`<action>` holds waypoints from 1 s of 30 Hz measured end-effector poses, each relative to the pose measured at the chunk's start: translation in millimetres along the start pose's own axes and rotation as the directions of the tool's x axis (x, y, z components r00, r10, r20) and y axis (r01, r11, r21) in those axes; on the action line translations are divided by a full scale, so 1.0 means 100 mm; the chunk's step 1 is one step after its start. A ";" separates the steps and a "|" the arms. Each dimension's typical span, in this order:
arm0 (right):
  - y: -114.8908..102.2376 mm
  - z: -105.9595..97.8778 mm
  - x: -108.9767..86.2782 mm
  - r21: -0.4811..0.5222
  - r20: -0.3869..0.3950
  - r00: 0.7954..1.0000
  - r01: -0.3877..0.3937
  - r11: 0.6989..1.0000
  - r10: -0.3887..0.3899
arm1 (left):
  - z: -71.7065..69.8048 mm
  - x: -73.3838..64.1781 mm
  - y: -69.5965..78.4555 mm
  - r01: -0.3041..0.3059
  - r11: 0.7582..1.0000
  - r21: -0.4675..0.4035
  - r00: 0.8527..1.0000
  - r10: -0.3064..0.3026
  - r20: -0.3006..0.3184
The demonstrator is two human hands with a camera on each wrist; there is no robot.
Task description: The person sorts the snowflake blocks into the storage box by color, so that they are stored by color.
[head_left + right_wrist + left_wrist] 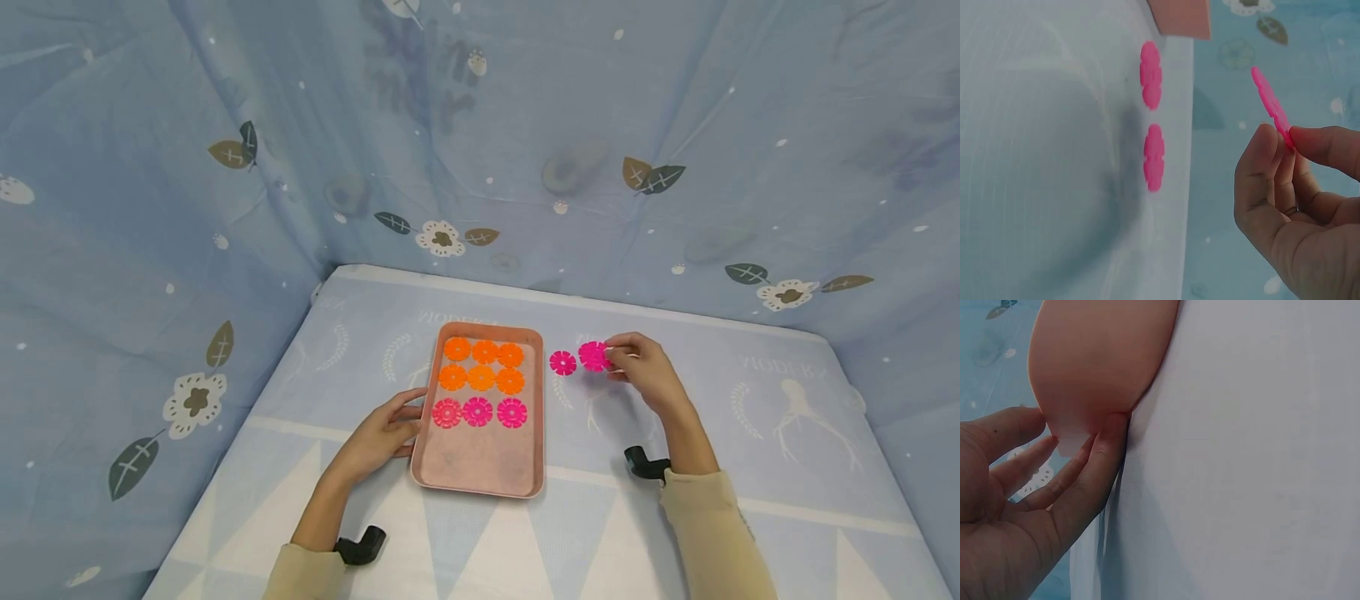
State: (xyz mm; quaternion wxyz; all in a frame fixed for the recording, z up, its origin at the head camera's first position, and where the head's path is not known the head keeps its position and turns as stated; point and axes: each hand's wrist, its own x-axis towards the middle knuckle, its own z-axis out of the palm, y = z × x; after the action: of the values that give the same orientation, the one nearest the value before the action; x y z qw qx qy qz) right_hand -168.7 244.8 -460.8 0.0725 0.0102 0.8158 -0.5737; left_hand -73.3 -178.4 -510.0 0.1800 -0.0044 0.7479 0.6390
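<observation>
My right hand (pixel 647 371) pinches a pink notched, flower-shaped plastic disc (pixel 1269 103) between thumb and fingertips, raised above the table. Two more pink discs, a nearer disc (pixel 1154 157) and a farther disc (pixel 1150 75), lie flat below it; in the head view the held one hides one of them. Fingertips of my left hand (pixel 382 437) touch the left side of a pink tray (pixel 480 465), fingers spread along its wall. Inside the tray, two rows of orange discs (pixel 481 377) lie above a row of three pink discs (pixel 477 412).
A patterned cloth (pixel 750 417) covers the table. Blue fabric walls (pixel 525 125) rise behind it and at both sides. Black curved pieces sit at each wrist, one by the left sleeve (pixel 363 546) and one by the right sleeve (pixel 645 463).
</observation>
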 end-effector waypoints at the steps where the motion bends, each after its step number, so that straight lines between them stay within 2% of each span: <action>1: -0.01 0.03 0.00 0.000 0.009 1.000 0.006 1.000 -0.006 | 0.00 0.00 0.00 -0.002 1.000 -0.001 1.000 0.002 0.000; 11: -0.13 0.32 0.00 0.012 0.089 0.995 0.050 0.999 -0.051 | -0.01 0.00 0.01 -0.007 1.000 -0.012 1.000 0.007 0.011; 17: -0.21 0.49 0.01 -0.014 0.123 0.990 0.066 0.998 -0.064 | -0.01 0.00 0.00 -0.007 1.000 -0.006 1.000 0.007 0.016; 24: -0.32 0.68 0.02 -0.023 0.165 0.980 0.112 0.993 -0.107 | -0.01 0.01 0.01 0.000 1.000 0.005 1.000 0.000 -0.001; 30: -0.44 0.86 0.03 -0.021 0.201 0.971 0.136 0.990 -0.129 | 0.00 0.01 0.00 -0.009 1.000 -0.001 1.000 0.009 0.009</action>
State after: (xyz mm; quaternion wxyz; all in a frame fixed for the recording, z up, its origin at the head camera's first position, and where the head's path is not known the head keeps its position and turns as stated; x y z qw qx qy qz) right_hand -167.0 149.4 -448.9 0.1156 -0.1032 0.8131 -0.5611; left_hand -74.2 -178.5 -510.5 0.1805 0.0019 0.7468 0.6401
